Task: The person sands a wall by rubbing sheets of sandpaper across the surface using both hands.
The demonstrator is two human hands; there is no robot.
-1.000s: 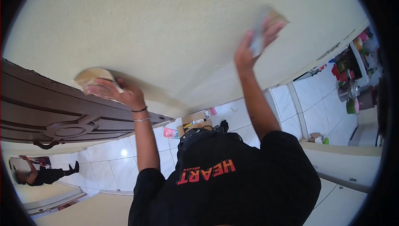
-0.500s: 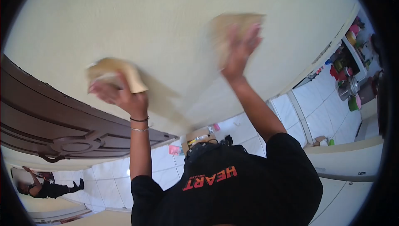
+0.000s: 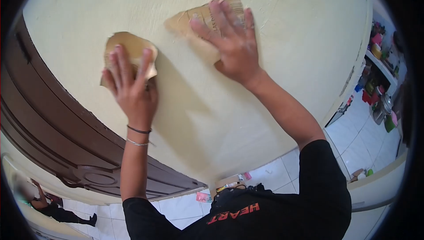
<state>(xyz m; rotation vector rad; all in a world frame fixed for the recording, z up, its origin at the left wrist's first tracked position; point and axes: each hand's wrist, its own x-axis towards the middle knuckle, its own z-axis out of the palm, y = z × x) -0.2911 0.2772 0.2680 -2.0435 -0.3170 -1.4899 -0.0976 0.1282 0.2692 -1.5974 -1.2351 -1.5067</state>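
Observation:
My left hand (image 3: 130, 83) holds a curled brown sheet of sandpaper (image 3: 126, 39) against the cream wall (image 3: 185, 90). Its fingers are spread over the sheet, and the palm side is hidden. Higher up and to the right, my right hand (image 3: 236, 48) presses a second sheet of sandpaper (image 3: 201, 17) flat on the wall, fingers apart. Printed letters and a barcode show on this sheet's brown back. Pale dust marks the right fingers.
A brown panelled door (image 3: 66, 125) stands left of the wall. On the white tiled floor (image 3: 274, 174) lie a cardboard box (image 3: 227, 181) and a pink packet (image 3: 203, 197). Pots (image 3: 383, 107) and shelves are at the right. Another person (image 3: 57, 211) is at lower left.
Both hands have moved up the wall with their sheets, the right one also to the left. Right-hand blur has eased, so print on its sheet is readable. The view has shifted slightly.

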